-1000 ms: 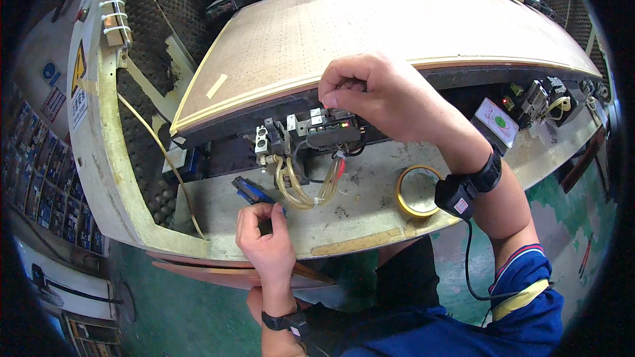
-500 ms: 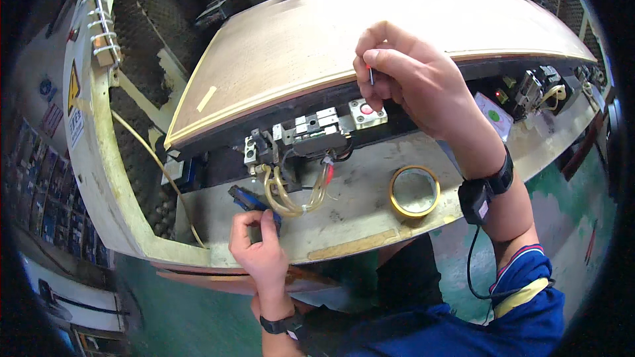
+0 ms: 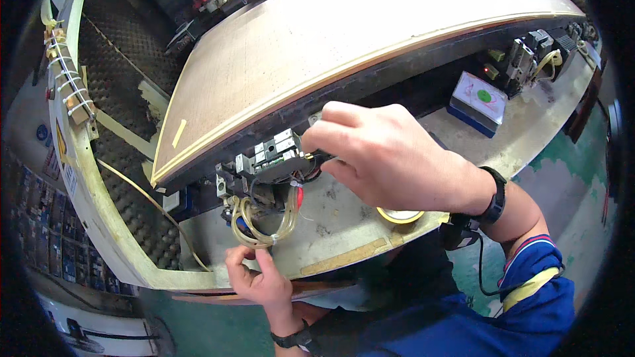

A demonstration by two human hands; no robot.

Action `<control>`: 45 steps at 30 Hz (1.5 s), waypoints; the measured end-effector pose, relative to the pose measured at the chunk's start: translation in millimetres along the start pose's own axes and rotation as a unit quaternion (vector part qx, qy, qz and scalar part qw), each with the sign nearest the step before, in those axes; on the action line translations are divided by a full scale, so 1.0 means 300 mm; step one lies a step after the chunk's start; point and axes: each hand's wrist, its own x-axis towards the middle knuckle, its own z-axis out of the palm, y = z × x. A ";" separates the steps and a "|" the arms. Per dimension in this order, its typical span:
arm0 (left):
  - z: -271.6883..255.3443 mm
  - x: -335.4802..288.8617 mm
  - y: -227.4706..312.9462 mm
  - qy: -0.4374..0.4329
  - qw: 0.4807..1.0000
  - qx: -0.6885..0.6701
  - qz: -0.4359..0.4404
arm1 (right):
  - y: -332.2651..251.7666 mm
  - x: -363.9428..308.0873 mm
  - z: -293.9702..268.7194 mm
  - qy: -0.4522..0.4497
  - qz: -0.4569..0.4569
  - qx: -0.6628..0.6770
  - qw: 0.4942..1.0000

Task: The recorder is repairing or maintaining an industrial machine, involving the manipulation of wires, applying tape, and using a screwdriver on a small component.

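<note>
My right hand [image 3: 383, 155] is closed in a pinch at the right end of a valve block [image 3: 274, 157] with light rectangular tops. Its fingers hide the thin red-and-metal rod seen in them half a second ago, and they cover the white block with a red button. Lower left, my left hand [image 3: 259, 277] has its fingers curled, thumb near the index finger. Whatever it may hold is too small to make out. Just above it loop several clear yellowish tubes [image 3: 254, 235], with a blue-handled tool partly hidden behind them.
A large wooden panel [image 3: 284, 53] edged with tape spans the machine bed. A tape roll [image 3: 400, 215] sits partly under my right wrist. To the right stand a blue-sided box [image 3: 477, 102] with a green dot and another valve unit [image 3: 529, 63]. A pale curved frame [image 3: 99, 225] borders the left.
My right hand has come down and left, from above the red-button block to the valve block's end. My left hand has stayed nearly still. The view has shifted, bringing the box fully into sight.
</note>
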 end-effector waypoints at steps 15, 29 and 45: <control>0.025 0.004 -0.010 -0.030 0.998 0.043 -0.020 | 0.036 -0.018 0.076 0.044 -0.054 -0.075 0.995; 0.018 0.015 0.000 -0.048 0.998 0.045 0.000 | 0.019 -0.009 0.083 0.040 -0.061 -0.090 0.993; 0.004 0.024 0.033 0.035 0.998 -0.044 0.013 | 0.029 -0.008 0.080 0.041 -0.058 -0.077 0.994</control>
